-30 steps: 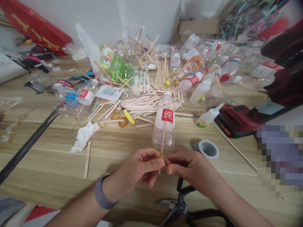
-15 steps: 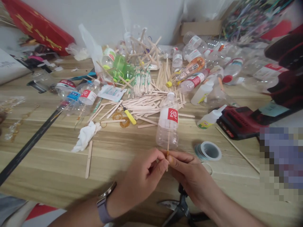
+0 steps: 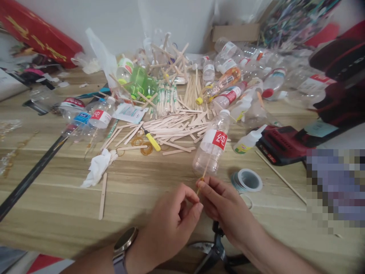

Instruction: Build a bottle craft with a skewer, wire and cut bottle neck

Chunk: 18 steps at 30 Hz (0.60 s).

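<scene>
A clear plastic bottle with a white and red label leans to the right, its cap end away from me. A thin wooden stick runs along it and out past its base. My right hand pinches this stick just below the bottle, where a yellowish rubber band is wound. Close beside it, my left hand has thumb and forefinger drawn together at the band's lower end. What lies between those fingertips is mostly hidden.
Loose flat wooden sticks, a yellow-handled tool and rubber bands lie beyond my hands. On the right are a glue bottle, a spool and a red-black power tool. Dark-handled shears lie near my right wrist.
The bottle has tilted, its cap end swinging to the right. My left fingers have drawn slightly down from the stick, while my right hand keeps its pinch. The view has shifted slightly.
</scene>
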Each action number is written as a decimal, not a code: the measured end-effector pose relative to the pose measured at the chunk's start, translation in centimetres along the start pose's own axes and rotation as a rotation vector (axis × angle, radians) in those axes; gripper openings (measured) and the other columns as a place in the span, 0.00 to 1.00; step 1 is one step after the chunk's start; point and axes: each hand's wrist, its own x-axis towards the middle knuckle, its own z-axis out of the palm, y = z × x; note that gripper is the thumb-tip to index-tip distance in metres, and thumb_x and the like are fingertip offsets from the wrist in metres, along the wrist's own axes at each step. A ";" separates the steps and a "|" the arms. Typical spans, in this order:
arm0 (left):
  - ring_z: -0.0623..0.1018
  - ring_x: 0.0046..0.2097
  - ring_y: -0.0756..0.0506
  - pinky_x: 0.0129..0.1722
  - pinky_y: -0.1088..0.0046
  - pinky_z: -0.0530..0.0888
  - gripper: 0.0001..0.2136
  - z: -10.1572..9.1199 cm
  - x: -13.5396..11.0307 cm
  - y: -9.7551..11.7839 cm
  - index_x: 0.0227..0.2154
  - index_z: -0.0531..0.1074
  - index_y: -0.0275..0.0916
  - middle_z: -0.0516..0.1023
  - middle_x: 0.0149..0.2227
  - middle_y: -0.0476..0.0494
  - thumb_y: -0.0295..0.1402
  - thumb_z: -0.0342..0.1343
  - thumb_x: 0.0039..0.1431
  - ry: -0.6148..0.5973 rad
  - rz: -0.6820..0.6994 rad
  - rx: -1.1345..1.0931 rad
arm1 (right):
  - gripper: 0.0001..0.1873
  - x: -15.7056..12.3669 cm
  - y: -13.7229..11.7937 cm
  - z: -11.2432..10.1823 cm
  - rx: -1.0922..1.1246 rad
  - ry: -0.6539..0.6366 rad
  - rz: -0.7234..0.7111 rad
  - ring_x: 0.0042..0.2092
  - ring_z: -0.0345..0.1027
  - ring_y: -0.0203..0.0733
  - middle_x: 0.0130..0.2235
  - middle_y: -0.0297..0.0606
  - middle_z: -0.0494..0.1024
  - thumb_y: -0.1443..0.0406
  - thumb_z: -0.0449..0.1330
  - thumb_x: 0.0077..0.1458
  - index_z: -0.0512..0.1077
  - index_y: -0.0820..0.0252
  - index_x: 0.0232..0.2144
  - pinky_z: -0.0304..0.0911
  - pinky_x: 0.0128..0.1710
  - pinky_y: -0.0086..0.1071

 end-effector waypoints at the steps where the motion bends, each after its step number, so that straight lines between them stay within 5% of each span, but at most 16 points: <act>1: 0.69 0.28 0.50 0.27 0.74 0.62 0.10 -0.1 0.0 0.1 0.36 0.69 0.41 0.70 0.26 0.51 0.42 0.50 0.65 -0.003 -0.003 0.001 | 0.24 0.0 0.0 0.0 -0.010 0.007 -0.016 0.17 0.41 0.26 0.15 0.20 0.56 0.46 0.68 0.45 0.65 0.58 0.24 0.37 0.16 0.25; 5: 0.69 0.27 0.50 0.27 0.75 0.63 0.08 -0.6 0.2 0.4 0.37 0.72 0.41 0.69 0.25 0.52 0.39 0.52 0.64 -0.012 0.014 -0.025 | 0.23 0.0 0.1 -0.1 -0.095 0.010 -0.054 0.17 0.45 0.28 0.14 0.21 0.58 0.46 0.66 0.48 0.65 0.57 0.25 0.42 0.15 0.25; 12: 0.71 0.31 0.50 0.30 0.76 0.66 0.09 -1.7 1.6 0.3 0.33 0.78 0.41 0.72 0.29 0.48 0.31 0.52 0.61 0.205 0.125 0.009 | 0.23 -0.3 0.2 -0.3 -0.208 -0.065 -0.139 0.19 0.57 0.31 0.17 0.24 0.63 0.45 0.63 0.51 0.66 0.57 0.26 0.55 0.18 0.26; 18: 0.73 0.30 0.49 0.30 0.75 0.66 0.10 -2.0 2.2 0.5 0.34 0.80 0.40 0.76 0.29 0.47 0.29 0.53 0.58 0.241 0.086 0.141 | 0.22 -0.2 0.6 -0.3 -0.224 -0.086 -0.191 0.22 0.60 0.32 0.20 0.27 0.65 0.46 0.62 0.53 0.66 0.57 0.27 0.61 0.22 0.27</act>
